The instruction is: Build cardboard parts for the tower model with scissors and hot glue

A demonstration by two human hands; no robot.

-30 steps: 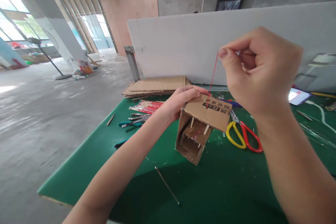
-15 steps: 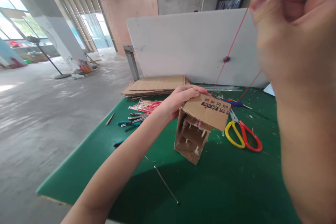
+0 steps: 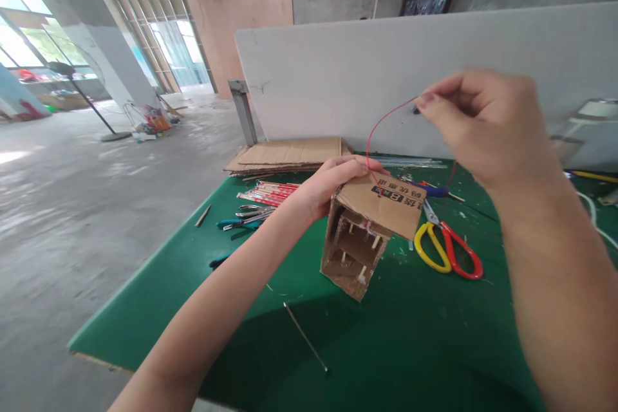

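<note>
A small cardboard box model (image 3: 360, 238) with little wooden pegs inside stands on the green table (image 3: 410, 335). My left hand (image 3: 333, 187) grips its upper left edge, fingers closed round the cardboard. A red thread (image 3: 374, 132) rises from the printed top flap in a slack loop. My right hand (image 3: 483, 125) is above and to the right of the box, with thumb and forefinger pinched on the thread's upper end.
Yellow-and-red scissors (image 3: 449, 248) lie right of the box. Pliers (image 3: 244, 219), a bundle of red sticks (image 3: 268, 194) and flat cardboard sheets (image 3: 287, 156) lie at the left back. A thin rod (image 3: 305, 337) lies near the front. A white panel (image 3: 396, 77) stands behind the table.
My right hand, which had pulled the thread up and taut toward the camera, has come back down. The thread now hangs in a loose curve. The left hand and box stayed put.
</note>
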